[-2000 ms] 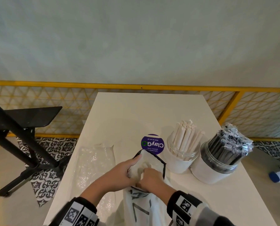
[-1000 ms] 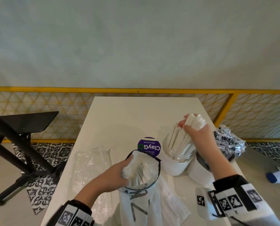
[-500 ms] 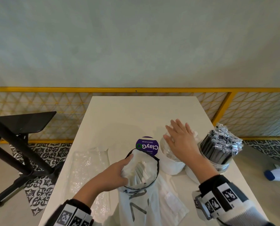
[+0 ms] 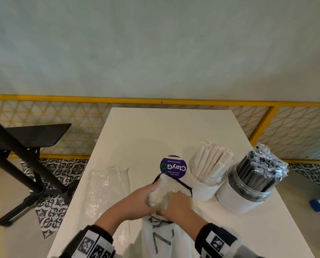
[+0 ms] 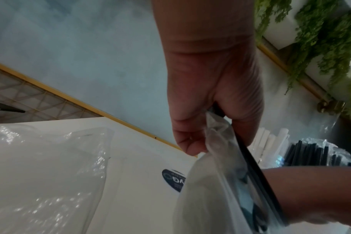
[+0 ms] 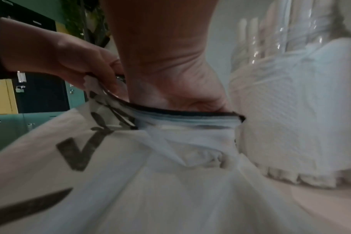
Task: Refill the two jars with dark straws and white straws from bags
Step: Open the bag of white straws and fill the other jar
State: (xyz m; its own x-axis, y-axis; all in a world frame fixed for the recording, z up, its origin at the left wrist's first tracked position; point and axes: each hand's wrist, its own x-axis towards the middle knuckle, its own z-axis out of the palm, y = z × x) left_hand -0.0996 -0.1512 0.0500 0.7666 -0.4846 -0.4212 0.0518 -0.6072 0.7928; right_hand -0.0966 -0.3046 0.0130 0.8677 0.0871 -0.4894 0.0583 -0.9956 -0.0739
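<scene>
While the left hand point(image 4: 137, 199) pinches the near-left rim of the white bag point(image 4: 162, 237), thumb over the black-edged mouth and fingers curled beneath, the right hand point(image 4: 177, 204) is plunged into the opening, its fingers buried inside. In the right wrist view the black rim crosses the right hand point(image 6: 170, 76) at the knuckles, so whether that grip is spread or closed on anything cannot be told. The left wrist view shows the left hand point(image 5: 212, 98) clamping the bag's point(image 5: 210, 190) edge between thumb and fingers. That bag lies on the white counter point(image 4: 155, 131), mouth pointing away from the person, directly under both hands. Just to the right of the bag stands the jar of white straws point(image 4: 209, 175), well filled, and beside it, further right, the jar of dark straws point(image 4: 252, 185), packed and leaning right. A clear plastic bag point(image 4: 107, 192) lies flat to the left of the hands, and a purple sticker point(image 4: 173, 167) sits just beyond the bag's mouth.
</scene>
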